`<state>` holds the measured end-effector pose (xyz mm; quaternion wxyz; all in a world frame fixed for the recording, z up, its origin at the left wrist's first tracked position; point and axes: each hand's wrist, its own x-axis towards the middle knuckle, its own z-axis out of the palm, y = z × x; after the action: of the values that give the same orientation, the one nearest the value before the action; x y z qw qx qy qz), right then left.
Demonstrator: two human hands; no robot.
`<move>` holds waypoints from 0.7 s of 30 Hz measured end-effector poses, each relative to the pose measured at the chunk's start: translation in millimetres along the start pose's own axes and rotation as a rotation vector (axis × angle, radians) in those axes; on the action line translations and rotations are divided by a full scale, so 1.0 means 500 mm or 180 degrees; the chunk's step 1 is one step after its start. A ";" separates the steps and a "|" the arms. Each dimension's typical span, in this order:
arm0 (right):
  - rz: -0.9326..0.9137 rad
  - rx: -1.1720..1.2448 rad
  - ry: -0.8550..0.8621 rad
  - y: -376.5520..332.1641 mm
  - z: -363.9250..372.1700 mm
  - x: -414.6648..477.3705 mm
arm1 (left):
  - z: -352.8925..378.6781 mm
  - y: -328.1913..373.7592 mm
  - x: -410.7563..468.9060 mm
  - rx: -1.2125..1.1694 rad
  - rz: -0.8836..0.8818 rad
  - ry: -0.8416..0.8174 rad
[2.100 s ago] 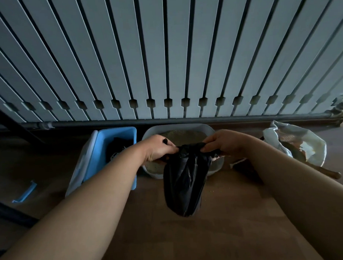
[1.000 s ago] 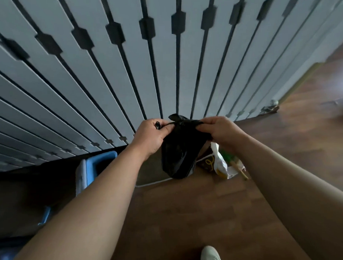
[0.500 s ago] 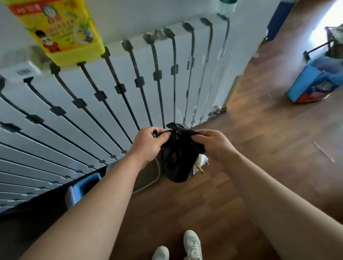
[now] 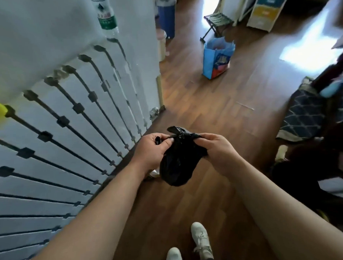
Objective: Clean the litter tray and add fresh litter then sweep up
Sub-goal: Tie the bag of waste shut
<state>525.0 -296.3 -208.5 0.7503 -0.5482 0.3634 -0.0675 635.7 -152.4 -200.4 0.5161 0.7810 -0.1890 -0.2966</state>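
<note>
I stand on the wooden floor holding a small, full black plastic bag (image 4: 176, 164) in front of me at about waist height. My left hand (image 4: 154, 150) pinches one twisted end of the bag's neck and my right hand (image 4: 216, 149) grips the other side, with a knot between them. The bag hangs down below both hands. The litter tray is out of view; only a scrap of a white bag (image 4: 154, 173) peeks out under my left wrist.
A white slatted cabinet (image 4: 60, 143) runs along my left, with a plastic bottle (image 4: 106, 17) on top. A blue shopping bag (image 4: 216, 58) stands on the floor ahead. A patterned rug (image 4: 302, 113) and dark furniture (image 4: 313, 163) lie to the right. My white shoes (image 4: 199, 239) are below.
I have stood up and turned right, away from the litter tray and blue box, which have left the view. Both hands kept hold of the black bag's neck throughout.
</note>
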 end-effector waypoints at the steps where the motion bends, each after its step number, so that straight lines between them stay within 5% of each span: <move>1: -0.0020 0.0083 0.0097 0.001 -0.025 -0.018 | 0.026 0.009 0.000 -0.0023 0.0014 -0.0112; 14: 0.0027 0.0762 0.1369 0.071 -0.406 -0.238 | 0.439 0.093 -0.064 -0.0106 0.0151 -0.1492; 21: -0.0045 0.0801 0.1661 0.116 -0.620 -0.306 | 0.682 0.106 -0.102 -0.0047 0.0152 -0.1812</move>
<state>204.6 -436.8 -228.8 0.6931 -0.4174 0.5290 -0.2561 373.5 -379.4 -237.7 0.4547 0.6579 -0.3425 -0.4931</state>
